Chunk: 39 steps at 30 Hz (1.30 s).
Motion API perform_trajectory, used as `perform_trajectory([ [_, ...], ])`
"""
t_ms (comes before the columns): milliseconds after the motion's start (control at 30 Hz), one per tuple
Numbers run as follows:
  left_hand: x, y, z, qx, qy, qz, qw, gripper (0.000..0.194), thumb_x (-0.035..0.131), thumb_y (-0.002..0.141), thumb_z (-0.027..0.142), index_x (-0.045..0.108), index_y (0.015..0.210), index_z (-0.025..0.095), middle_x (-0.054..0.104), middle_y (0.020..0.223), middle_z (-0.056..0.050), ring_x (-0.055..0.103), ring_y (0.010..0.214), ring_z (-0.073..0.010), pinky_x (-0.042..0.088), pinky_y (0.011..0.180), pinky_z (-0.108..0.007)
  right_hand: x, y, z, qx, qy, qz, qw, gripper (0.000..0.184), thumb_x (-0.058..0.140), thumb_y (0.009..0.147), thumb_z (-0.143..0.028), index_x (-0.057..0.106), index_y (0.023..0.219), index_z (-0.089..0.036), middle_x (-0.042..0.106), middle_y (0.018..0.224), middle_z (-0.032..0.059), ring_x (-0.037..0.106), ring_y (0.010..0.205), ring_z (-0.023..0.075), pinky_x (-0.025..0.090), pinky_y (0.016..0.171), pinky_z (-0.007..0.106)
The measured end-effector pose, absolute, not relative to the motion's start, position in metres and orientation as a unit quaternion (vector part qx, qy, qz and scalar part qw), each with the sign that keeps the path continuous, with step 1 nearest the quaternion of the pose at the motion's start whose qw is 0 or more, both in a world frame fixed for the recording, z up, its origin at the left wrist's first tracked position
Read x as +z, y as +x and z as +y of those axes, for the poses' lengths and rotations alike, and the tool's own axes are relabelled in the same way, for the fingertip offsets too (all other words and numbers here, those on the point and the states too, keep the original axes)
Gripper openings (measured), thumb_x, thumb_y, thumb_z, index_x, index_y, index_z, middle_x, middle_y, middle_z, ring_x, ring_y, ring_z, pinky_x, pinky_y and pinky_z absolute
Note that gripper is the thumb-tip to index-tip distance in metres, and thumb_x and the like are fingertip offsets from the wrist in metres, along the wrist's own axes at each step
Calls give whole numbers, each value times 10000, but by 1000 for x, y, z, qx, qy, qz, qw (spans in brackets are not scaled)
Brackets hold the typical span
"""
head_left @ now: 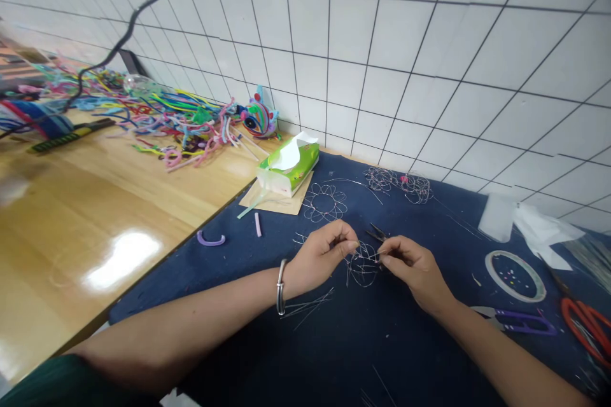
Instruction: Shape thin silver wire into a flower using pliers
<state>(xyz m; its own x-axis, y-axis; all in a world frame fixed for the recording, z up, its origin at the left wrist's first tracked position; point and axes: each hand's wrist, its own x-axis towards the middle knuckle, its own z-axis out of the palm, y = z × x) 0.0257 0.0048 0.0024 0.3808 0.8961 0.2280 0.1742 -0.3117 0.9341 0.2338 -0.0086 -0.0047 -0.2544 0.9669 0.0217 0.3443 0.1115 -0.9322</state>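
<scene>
Between my two hands is a small openwork frame of looped thin wire (363, 267), raised near the dark blue cloth. My left hand (329, 248), with a silver bangle (280, 289) at the wrist, pinches the frame's upper left side. On the right side, my right hand (411, 267) pinches the wire at its edge between thumb and fingertips. Dark-handled pliers (378, 233) lie just behind the hands, partly hidden by the right one. A flat flower-shaped wire ring (325, 202) rests behind my left hand. Loose straight wires (308, 308) lie below the left wrist.
Behind are a green tissue pack (291, 165) and more wire frames (414, 188). At right lie a tape-like white ring (515, 275) with beads inside, purple-handled snips (520, 321) and orange-handled scissors (585, 324). Colourful pipe cleaners (191, 117) heap on the wooden table at left.
</scene>
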Motion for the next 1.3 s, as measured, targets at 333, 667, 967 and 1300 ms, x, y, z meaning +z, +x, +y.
perform_trajectory([
  [333,6,24,4,405,727,364,418,145,453,863,260,529,819,145,573,834,-40,518,762,-126,413,725,-267,-2,233,-10,426,-473,-672,379,45,531,778,-240,561,788,-208,550,772,-1,504,729,134,403,691,269],
  [667,4,26,3,406,731,357,417,129,445,869,242,535,840,155,590,876,-49,539,828,-138,416,784,-289,4,232,-12,430,-467,-672,380,65,522,780,-251,569,778,-206,571,782,5,527,755,143,413,721,282],
  [967,3,25,2,398,750,380,368,125,428,868,215,515,799,156,544,761,-17,504,699,-116,404,677,-249,0,231,-11,446,-474,-665,366,97,538,781,-274,593,825,-207,601,778,4,552,736,140,424,707,289],
  [1300,7,29,13,437,709,399,383,122,406,883,201,499,821,155,590,742,-13,551,715,-117,417,696,-255,2,223,3,454,-475,-627,418,137,535,791,-287,594,877,-198,643,815,30,589,772,158,446,718,303],
])
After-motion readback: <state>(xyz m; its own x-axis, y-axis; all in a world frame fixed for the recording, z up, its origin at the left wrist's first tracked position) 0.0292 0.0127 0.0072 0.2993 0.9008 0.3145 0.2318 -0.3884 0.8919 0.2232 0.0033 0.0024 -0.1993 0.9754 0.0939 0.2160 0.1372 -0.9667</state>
